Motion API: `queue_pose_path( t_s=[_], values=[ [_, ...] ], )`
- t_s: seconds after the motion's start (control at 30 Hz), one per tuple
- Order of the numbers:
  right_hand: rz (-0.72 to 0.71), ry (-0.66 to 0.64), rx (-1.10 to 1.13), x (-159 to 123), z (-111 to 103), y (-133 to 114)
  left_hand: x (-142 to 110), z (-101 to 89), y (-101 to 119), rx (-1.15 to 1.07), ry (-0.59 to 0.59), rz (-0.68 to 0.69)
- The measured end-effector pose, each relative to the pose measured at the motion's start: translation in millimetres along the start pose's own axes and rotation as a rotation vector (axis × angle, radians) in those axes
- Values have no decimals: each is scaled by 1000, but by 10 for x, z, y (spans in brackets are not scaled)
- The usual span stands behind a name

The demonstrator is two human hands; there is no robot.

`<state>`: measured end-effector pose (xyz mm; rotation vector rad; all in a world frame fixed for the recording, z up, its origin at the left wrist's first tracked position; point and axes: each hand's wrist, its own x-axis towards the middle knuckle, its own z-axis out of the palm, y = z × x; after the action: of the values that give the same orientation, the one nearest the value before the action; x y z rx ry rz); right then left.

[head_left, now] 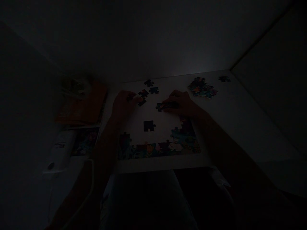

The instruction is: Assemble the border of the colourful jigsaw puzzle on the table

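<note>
One partly joined puzzle (159, 149) just inside the near edge of the counter (158, 165), open room around a lone piece (149, 125). Leftward, white object (61, 143) with marks too dim to read. Right hand (182, 103), fingers closed on a dark piece (159, 106); left hand (122, 102), fingers touching a second piece (143, 102), grip impossible to tell. Farther, three loose pieces (153, 90), then a pile (201, 88) by the far edge.

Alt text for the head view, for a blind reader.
The left hand and right hand touch jigsaw pieces on a table, with a partly built puzzle lower in frame. A loose pile lies farther right; the picture is dark.
</note>
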<state>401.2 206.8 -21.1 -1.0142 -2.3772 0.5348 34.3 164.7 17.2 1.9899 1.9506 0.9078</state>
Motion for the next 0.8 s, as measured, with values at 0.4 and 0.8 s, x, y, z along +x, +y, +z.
queue_pose_path(
  t_s=[0.4,0.8],
  values=[
    [14,-25,-28,7,36,-9,-21,141,21,177,3,-102],
    [-5,120,84,36,109,63,28,94,-27,109,-66,-138]
  ],
)
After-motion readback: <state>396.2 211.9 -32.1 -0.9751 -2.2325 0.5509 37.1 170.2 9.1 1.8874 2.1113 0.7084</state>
